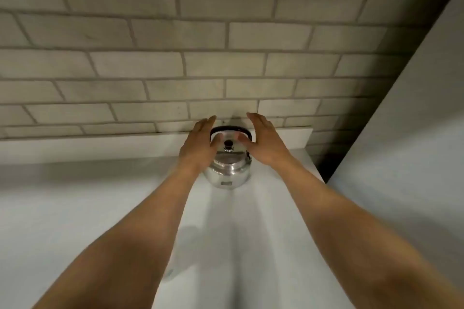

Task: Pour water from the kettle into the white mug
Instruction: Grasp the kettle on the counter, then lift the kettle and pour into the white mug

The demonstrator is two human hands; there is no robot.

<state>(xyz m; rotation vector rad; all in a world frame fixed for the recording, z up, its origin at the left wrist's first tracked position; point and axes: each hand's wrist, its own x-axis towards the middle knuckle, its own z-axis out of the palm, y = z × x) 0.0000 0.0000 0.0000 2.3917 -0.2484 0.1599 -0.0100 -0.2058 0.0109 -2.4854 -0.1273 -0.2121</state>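
Note:
A shiny steel kettle [228, 170] with a black arched handle and a black lid knob stands upright on the white counter [75, 208], close to the back wall. My left hand [200, 144] is at the kettle's left side and my right hand [261, 142] at its right side, both with flat, spread fingers flanking the handle. Neither hand grips the kettle; whether they touch it I cannot tell. No white mug is in view.
A pale brick wall [200, 57] rises right behind the counter, with a low white ledge [100, 147] along its foot. A tall white panel [414, 133] stands at the right, leaving a dark gap by the counter's right end.

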